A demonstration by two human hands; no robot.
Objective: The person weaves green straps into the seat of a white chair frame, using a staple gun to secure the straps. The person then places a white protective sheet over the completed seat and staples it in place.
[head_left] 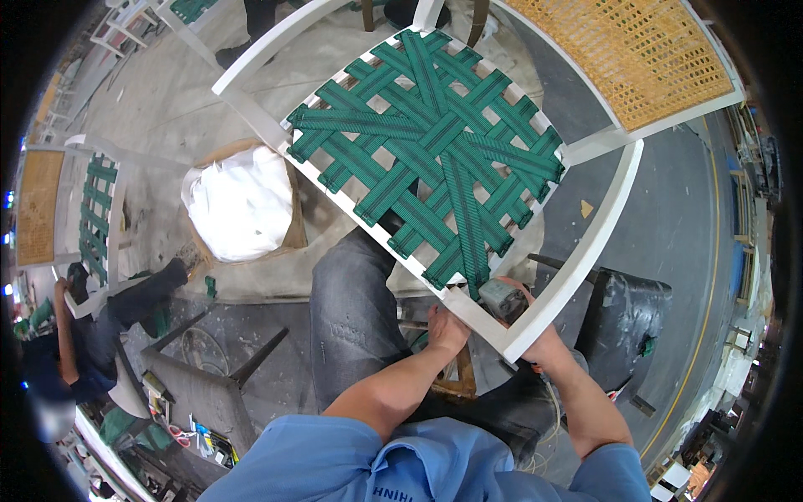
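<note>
Where the webbed chair (442,138) is set near the left knee (347,280), the grey tool (502,299) is held in the right hand's (544,345) fingers
It should be kept square to the strap (471,243); the left hand's (448,330) grip cannot be told

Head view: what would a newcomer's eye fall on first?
Probably the green straps woven across the white chair, upper middle, and its tan back, upper right. Then the right hand holding a grey tool at the chair's near corner, the left hand beside it. Left of centre, a bright white heap fills a brown box.
</note>
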